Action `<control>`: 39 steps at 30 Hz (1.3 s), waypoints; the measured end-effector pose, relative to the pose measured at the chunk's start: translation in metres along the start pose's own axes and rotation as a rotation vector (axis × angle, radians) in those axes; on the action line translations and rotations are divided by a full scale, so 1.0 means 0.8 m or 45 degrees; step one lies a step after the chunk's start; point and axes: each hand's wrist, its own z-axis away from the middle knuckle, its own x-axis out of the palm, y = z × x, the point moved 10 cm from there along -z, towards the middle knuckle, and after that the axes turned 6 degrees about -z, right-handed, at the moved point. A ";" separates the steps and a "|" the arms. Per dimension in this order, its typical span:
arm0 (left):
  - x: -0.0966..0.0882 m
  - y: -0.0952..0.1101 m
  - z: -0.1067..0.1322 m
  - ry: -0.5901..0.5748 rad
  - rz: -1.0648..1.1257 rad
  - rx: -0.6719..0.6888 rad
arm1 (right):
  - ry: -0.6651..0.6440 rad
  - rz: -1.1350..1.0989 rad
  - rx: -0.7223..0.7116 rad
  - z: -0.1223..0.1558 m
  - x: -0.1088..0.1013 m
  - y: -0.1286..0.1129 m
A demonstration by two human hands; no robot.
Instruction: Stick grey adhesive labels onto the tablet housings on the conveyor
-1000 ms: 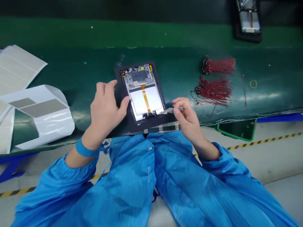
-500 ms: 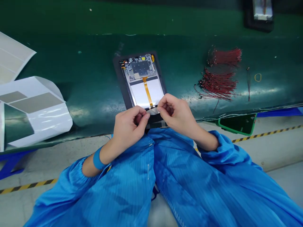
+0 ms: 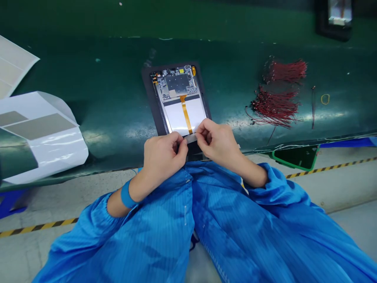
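An opened tablet [image 3: 176, 114] lies on a dark pad [image 3: 156, 114] at the bench's near edge, its circuit board [image 3: 176, 83] at the far end. An orange ribbon cable [image 3: 186, 114] runs from the board down to the near end. There, a small greyish strip of tape [image 3: 191, 138] spans the gap between my hands. My left hand [image 3: 166, 153] pinches its left end between thumb and forefinger. My right hand [image 3: 216, 139] pinches the right end the same way. The strip is at the tablet's near edge; whether it touches the tablet I cannot tell.
Two bundles of red wires [image 3: 275, 106] lie to the right, beside a single wire [image 3: 313, 108] and a yellow rubber band [image 3: 325, 99]. Sheets with grey adhesive pieces [image 3: 47, 125] lie left. Another opened device [image 3: 338, 19] sits far right. A green-rimmed tray [image 3: 294, 157] shows below the bench edge.
The strip between my fingers now looks straighter and tilts up to the right. Both hands stay at the tablet's near end; the whole view has shifted slightly.
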 end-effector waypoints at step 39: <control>0.013 0.000 -0.021 -0.283 -0.461 -0.031 | -0.197 0.421 0.071 -0.011 0.024 0.003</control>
